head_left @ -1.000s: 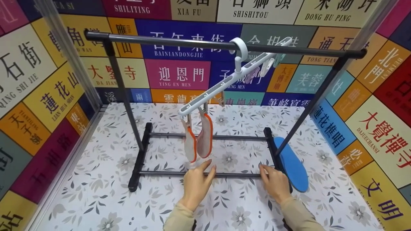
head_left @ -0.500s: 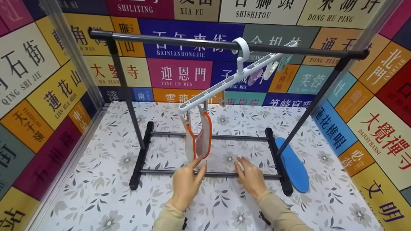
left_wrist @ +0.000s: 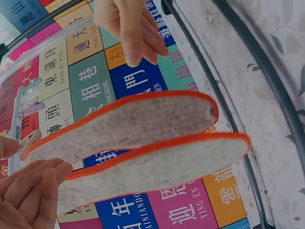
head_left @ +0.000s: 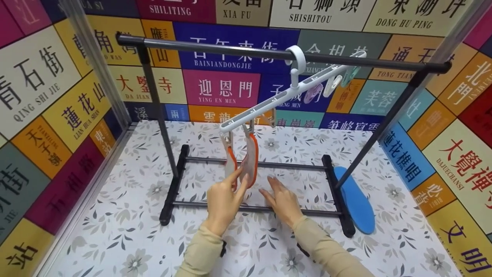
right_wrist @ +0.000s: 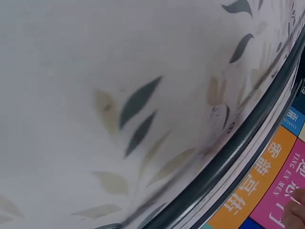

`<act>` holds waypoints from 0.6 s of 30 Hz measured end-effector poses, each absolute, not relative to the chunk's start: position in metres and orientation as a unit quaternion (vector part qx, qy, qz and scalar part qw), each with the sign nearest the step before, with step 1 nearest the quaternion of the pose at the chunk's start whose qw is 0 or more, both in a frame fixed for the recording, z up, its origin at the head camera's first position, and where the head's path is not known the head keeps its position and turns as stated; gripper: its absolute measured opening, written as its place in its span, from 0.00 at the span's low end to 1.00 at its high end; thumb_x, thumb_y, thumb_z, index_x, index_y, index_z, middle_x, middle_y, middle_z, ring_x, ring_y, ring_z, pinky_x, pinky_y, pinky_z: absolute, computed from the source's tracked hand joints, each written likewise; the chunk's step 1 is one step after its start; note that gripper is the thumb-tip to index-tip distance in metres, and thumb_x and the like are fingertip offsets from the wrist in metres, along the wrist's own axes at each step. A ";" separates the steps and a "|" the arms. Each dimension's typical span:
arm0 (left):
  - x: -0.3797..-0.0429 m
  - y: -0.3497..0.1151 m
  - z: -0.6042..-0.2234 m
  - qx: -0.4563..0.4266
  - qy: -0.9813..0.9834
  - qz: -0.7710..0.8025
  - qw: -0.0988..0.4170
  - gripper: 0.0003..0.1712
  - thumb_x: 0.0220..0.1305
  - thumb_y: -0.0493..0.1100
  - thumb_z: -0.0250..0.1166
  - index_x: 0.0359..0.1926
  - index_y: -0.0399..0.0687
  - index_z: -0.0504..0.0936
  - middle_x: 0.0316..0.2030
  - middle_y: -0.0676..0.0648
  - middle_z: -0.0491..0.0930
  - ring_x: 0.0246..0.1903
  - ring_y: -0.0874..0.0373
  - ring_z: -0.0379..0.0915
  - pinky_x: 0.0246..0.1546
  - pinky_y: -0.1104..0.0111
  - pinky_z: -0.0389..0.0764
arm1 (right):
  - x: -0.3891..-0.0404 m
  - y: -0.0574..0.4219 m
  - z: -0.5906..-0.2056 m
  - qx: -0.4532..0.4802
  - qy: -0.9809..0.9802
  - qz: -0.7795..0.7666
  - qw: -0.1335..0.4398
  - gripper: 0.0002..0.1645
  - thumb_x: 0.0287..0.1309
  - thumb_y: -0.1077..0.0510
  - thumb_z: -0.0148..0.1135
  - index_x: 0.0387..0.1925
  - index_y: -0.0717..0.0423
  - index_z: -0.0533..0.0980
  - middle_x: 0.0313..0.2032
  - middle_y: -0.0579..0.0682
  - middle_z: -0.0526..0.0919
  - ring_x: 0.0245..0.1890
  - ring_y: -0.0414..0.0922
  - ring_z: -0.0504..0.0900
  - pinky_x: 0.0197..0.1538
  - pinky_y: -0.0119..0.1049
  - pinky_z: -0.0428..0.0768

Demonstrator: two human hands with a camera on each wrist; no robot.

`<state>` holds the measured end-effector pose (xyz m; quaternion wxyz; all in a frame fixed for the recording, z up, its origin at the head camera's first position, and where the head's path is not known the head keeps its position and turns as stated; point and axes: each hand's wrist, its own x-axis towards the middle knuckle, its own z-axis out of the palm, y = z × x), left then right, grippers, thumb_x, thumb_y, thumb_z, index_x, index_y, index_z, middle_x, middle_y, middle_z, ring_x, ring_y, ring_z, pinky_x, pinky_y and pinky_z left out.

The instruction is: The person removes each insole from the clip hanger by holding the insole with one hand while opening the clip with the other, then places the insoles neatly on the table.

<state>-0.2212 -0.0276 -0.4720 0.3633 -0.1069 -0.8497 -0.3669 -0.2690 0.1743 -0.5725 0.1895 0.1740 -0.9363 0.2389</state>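
Two pale fuzzy insoles with orange edging hang from clips on a white clip hanger [head_left: 265, 105]. The nearer one [head_left: 230, 163] and the other insole [head_left: 251, 165] dangle side by side. My left hand [head_left: 223, 202] is raised at their lower ends, fingers extended, index finger and thumb overlapping them in the head view; contact is unclear. In the left wrist view its fingers [left_wrist: 35, 191] overlap the insoles' left part. My right hand [head_left: 282, 202] hovers just right of the insoles, fingers apart and holding nothing.
The hanger hooks over the top bar [head_left: 211, 46] of a dark metal rack. Unused clips, including a purple clip [head_left: 314, 93], hang along it. The rack's lower front bar [head_left: 319, 212] lies beneath my hands. A blue insole [head_left: 357, 206] rests right of the rack's foot.
My right hand has moved left from the rack's right side toward the hanging insoles. My left hand has risen to their lower ends. The view has shifted slightly.
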 end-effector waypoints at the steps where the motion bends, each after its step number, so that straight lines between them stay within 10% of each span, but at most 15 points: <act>1: -0.223 -0.027 -0.470 -0.108 -0.849 -0.367 0.363 0.16 0.65 0.49 0.66 0.46 0.45 0.88 0.19 0.46 0.84 0.15 0.58 0.77 0.17 0.65 0.74 | -0.271 0.172 -0.572 0.178 -0.936 0.239 0.190 0.36 0.67 0.41 0.57 0.64 0.64 0.72 0.59 0.67 0.77 0.56 0.63 0.79 0.55 0.54 0.78; 11: -0.237 -0.023 -0.441 -0.115 -0.842 -0.372 0.374 0.15 0.66 0.48 0.65 0.48 0.46 0.88 0.16 0.48 0.81 0.09 0.62 0.63 0.11 0.67 0.64 | -0.288 0.152 -0.569 0.218 -0.919 0.217 0.246 0.40 0.61 0.40 0.64 0.63 0.65 0.71 0.54 0.64 0.82 0.39 0.61 0.85 0.38 0.51 0.83; 18: -0.256 -0.023 -0.421 -0.101 -0.841 -0.367 0.385 0.16 0.66 0.50 0.64 0.48 0.48 0.88 0.25 0.45 0.88 0.16 0.53 0.80 0.18 0.59 0.75 | -0.296 0.131 -0.566 0.186 -0.932 0.207 0.231 0.43 0.61 0.35 0.61 0.64 0.63 0.71 0.52 0.62 0.84 0.38 0.59 0.86 0.38 0.51 0.82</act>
